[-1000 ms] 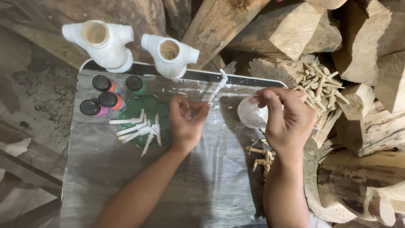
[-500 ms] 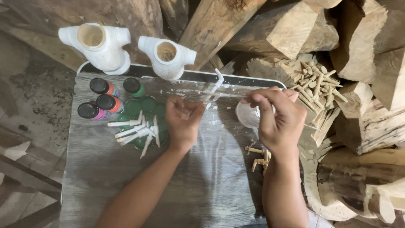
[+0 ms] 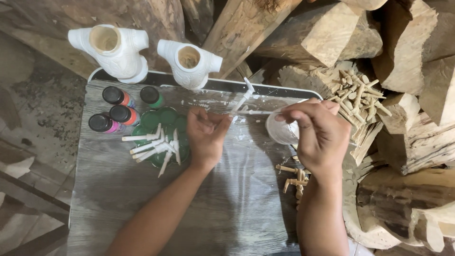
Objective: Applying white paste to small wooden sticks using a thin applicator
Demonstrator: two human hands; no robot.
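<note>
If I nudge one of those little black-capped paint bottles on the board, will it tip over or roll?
The paint bottles stand upright, short and squat, so a nudge would probably slide one rather than tip it. Knocked over, its round body would likely roll across the flat board. Being packed close together, one may bump its neighbours.

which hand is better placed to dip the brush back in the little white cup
Right, probably. The right hand holds the thin brush and sits over the white cup. The left hand pinches a small white piece further left.
</note>
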